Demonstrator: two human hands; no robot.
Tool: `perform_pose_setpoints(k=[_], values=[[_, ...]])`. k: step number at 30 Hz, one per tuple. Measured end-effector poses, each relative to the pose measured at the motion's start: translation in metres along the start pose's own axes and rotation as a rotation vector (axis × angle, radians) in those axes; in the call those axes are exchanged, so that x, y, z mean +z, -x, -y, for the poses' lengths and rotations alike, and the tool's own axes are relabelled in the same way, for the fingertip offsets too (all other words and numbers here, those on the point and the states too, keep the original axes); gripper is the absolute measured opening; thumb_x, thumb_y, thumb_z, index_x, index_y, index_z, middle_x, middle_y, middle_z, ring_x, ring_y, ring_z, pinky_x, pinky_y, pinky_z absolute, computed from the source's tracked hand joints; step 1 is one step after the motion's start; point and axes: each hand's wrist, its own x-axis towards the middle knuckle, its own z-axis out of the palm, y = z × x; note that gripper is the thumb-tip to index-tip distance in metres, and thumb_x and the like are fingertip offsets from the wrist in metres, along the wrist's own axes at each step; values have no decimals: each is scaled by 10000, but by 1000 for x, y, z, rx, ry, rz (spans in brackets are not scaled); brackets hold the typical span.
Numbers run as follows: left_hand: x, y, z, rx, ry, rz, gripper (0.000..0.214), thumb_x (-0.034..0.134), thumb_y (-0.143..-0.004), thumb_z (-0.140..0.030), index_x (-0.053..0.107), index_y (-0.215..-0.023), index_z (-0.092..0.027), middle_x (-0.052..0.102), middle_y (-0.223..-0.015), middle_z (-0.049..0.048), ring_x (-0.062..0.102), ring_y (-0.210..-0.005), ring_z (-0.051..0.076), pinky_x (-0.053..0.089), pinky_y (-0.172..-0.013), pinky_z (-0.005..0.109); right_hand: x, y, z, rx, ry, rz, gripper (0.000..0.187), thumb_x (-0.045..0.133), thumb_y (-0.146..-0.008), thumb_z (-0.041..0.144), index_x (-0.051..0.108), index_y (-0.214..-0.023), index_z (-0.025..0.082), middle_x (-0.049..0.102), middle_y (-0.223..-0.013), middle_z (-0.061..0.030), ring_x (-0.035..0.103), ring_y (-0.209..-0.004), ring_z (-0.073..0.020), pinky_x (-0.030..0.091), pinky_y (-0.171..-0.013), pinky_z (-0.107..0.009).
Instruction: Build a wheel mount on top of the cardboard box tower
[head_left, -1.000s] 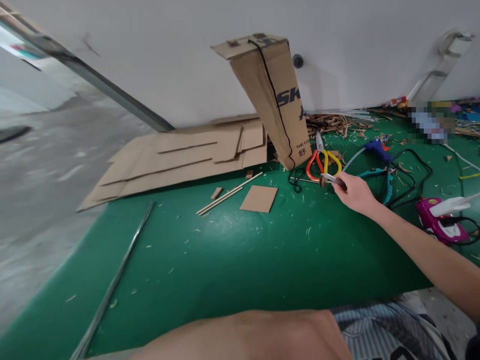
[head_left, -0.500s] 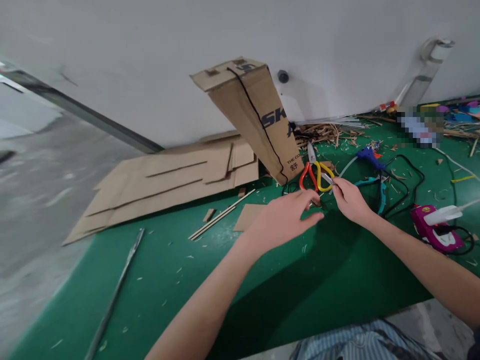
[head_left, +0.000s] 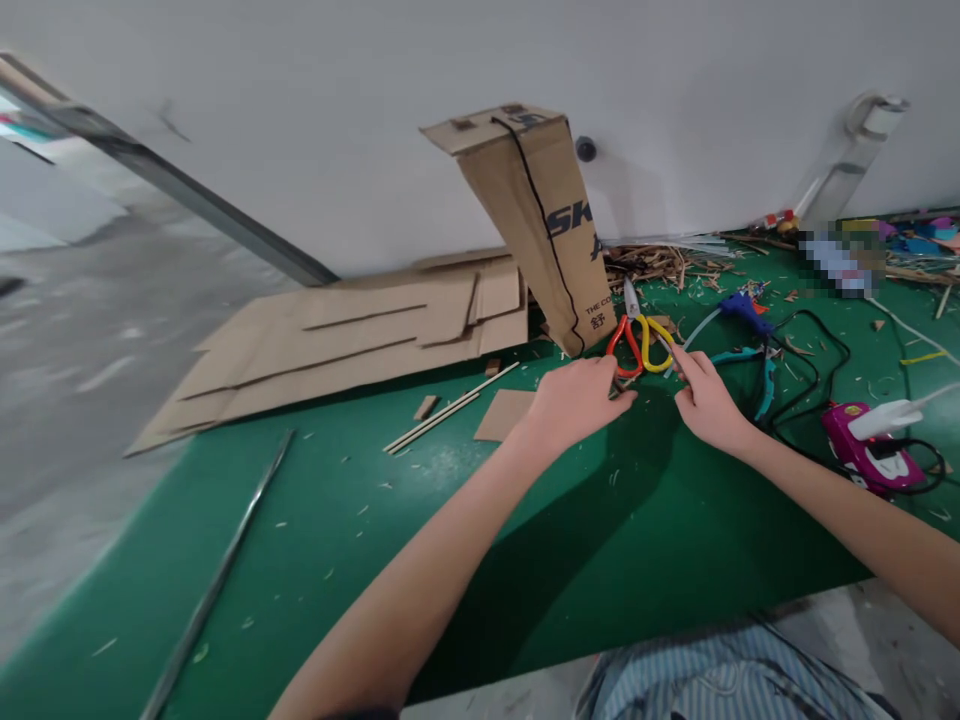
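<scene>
Here, littered green tabletop (head_left: 322, 530), pale wall (head_left: 300, 130), right hand (head_left: 705, 400) gripping slim tool (head_left: 678, 363), left hand (head_left: 576, 402), hold unclear

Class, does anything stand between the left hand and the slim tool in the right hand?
Seen from here, the scissors' yellow handle lies between the left hand and slim tool; their heights are unclear.

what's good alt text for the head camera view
A person's left hand and right hand are close together beside red-and-yellow-handled scissors on a green table; the right holds a narrow tool, the left something mostly hidden. Behind stands a tall cardboard box, with flat cardboard to its left and a blue glue gun to the right.
</scene>
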Motion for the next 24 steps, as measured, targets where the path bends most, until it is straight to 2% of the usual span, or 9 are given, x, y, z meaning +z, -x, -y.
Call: perform_pose_setpoints(k=[4, 6, 8, 11, 14, 17, 20, 24], values=[[-13, 6, 26, -92, -162, 35, 415, 580, -920, -511, 648, -1088, -137, 707, -1082, 165, 672, -1046, 387, 546, -777, 435, 2, -4, -3, 95, -9, -55, 687, 388, -841, 94, 416, -1516, 218, 567, -1116, -122, 593, -966, -229, 542, -945, -446], [-16, 4, 28, -63, -149, -29, 452, 560, -940, -507, 629, -1187, -135, 683, -1166, 168, 651, -1104, 367, 547, -826, 424, 3, -10, -6, 160, -4, -107, 613, 379, -875, 133, 445, -1483, 186, 589, -1171, -145, 612, -981, -237, 534, -963, -464], [-15, -7, 20, 10, -86, -115, 415, 499, -981, -455, 611, -1245, -154, 669, -1210, 142, 647, -1117, 318, 542, -865, 394, 3, -17, -11, 198, 5, -146, 574, 380, -884, 153, 461, -1452, 160, 596, -1218, -166, 612, -1042, -259, 515, -995, -495], [-12, -43, -4, 84, -1, -176, 355, 446, -1002, -370, 619, -1248, -181, 671, -1201, 111, 654, -1103, 282, 547, -865, 372, 1, -25, -17, 246, 17, -197, 581, 377, -858, 132, 454, -1433, 120, 602, -1201, -185, 598, -1097, -280, 495, -1020, -513], [-9, -91, -29, 102, 14, -128, 378, 493, -971, -358, 611, -1268, -155, 632, -1292, 146, 616, -1190, 296, 538, -923, 381, -1, -26, -19, 282, 31, -241, 608, 380, -824, 110, 442, -1429, 89, 587, -1202, -201, 570, -1142, -291, 482, -1036, -508], [-8, -131, -43, 76, 10, -47, 395, 570, -916, -376, 653, -1214, -129, 637, -1280, 196, 617, -1186, 339, 546, -920, 428, -3, -23, -17, 290, 51, -266, 651, 393, -794, 96, 430, -1443, 107, 554, -1246, -202, 522, -1200, -304, 449, -1067, -530], [-10, -149, -47, 47, 3, 60, 372, 678, -810, -299, 703, -1136, -121, 694, -1161, 211, 649, -1127, 352, 545, -912, 439, -3, -20, -16, 269, 76, -277, 729, 393, -774, 84, 366, -1501, 135, 513, -1291, -201, 474, -1250, -311, 433, -1072, -541], [-12, -157, -46, 36, -2, 168, 379, 772, -680, -269, 742, -1040, -153, 739, -1025, 166, 686, -1023, 319, 547, -870, 383, -2, -19, -17, 282, 143, -286, 778, 407, -747, 79, 336, -1519, 147, 473, -1280, -191, 463, -1231, -312, 401, -1082, -545]])
